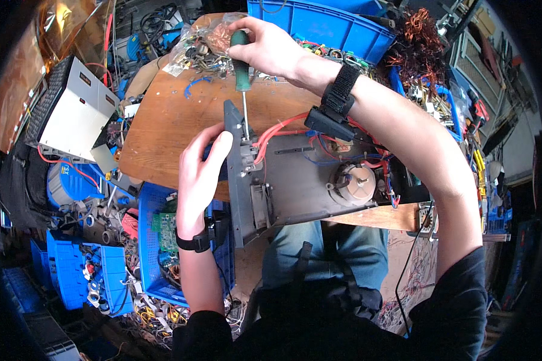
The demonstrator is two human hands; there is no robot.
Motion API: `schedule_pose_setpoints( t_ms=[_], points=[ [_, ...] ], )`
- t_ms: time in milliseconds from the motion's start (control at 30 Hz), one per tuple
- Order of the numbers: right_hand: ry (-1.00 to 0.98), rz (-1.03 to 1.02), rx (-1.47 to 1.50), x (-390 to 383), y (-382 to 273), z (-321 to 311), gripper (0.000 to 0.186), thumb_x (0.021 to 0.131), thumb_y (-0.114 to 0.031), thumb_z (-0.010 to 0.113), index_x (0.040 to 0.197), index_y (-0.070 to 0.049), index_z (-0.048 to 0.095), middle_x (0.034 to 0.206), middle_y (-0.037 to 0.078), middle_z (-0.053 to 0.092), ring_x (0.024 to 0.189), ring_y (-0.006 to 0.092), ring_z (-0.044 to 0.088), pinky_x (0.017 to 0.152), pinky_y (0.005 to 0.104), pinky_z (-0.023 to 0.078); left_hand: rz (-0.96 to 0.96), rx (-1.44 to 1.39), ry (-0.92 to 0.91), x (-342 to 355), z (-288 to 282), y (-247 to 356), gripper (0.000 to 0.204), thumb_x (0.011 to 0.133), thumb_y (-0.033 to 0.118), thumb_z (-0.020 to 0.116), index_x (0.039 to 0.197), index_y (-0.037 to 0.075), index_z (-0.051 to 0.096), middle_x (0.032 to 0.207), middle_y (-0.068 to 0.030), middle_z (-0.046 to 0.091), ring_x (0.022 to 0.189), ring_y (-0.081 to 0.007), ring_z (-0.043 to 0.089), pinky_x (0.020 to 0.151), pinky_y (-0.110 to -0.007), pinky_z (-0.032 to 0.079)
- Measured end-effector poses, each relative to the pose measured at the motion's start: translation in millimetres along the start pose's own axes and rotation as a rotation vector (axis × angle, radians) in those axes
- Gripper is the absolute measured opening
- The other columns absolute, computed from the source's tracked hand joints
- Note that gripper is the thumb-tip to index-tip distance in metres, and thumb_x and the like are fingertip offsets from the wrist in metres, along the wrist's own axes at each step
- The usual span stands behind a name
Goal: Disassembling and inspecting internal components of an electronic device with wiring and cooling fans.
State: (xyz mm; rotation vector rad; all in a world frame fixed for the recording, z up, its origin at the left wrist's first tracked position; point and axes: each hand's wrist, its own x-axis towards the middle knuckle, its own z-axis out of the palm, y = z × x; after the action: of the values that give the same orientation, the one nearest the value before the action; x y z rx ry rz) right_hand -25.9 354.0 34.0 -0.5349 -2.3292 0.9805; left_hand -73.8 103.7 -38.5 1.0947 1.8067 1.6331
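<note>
The person wears a black shirt (319, 331) with short black sleeves (464, 295) and faded blue jeans (292, 249); a narrow black strap (306, 256) lies over the jeans; behind the bare right hand (270, 50), the wrist carries a broad black band (341, 88) (fuzzy, like fastening tape) with a long black box (329, 126); behind the bare left hand (200, 165) sits a slimmer black band (193, 243) with a dark box (218, 225).

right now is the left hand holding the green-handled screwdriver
No, the right hand grips the green-handled screwdriver, while the left hand is against the dark grey panel.
</note>
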Motion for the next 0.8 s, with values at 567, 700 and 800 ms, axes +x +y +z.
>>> schedule_pose_setpoints(
  t_ms=[567, 700, 800],
  points=[
    [-0.06, -0.016, -0.014, 0.1, -1.6, -1.6, 0.059, 0.093, -0.032, 0.078, 0.14, -0.001, 0.059, 0.107, 0.01, 0.075, 0.095, 0.0174, 0.072, 0.088, 0.0334, 0.058, 0.018, -0.036, 0.004, -0.1, 1.0, -3.7, 0.036, 0.105, 0.024, 0.067, 0.126, -0.005, 0.07, 0.115, -0.0123, 0.075, 0.108, -0.0178, 0.067, 0.098, -0.033, 0.05],
    [-0.004, 0.006, -0.026, 3.1, -2.7, -2.4, 0.062, 0.092, -0.035, 0.081, 0.139, -0.001, 0.059, 0.108, 0.01, 0.075, 0.096, 0.0172, 0.072, 0.087, 0.033, 0.058, 0.022, -0.044, -0.002, -0.5, 0.4, -2.8, 0.036, 0.105, 0.024, 0.067, 0.125, -0.005, 0.07, 0.114, -0.0118, 0.075, 0.108, -0.0176, 0.067, 0.098, -0.033, 0.05],
    [-0.066, 0.042, -0.023, -4.0, -14.0, -5.5, 0.063, 0.09, -0.035, 0.082, 0.139, -0.001, 0.061, 0.11, 0.011, 0.075, 0.098, 0.0181, 0.073, 0.089, 0.0333, 0.057, 0.026, -0.029, 0.002, -1.7, -1.9, -4.3, 0.036, 0.105, 0.024, 0.067, 0.125, -0.005, 0.07, 0.114, -0.0116, 0.074, 0.108, -0.0174, 0.067, 0.098, -0.033, 0.05]
  ],
)
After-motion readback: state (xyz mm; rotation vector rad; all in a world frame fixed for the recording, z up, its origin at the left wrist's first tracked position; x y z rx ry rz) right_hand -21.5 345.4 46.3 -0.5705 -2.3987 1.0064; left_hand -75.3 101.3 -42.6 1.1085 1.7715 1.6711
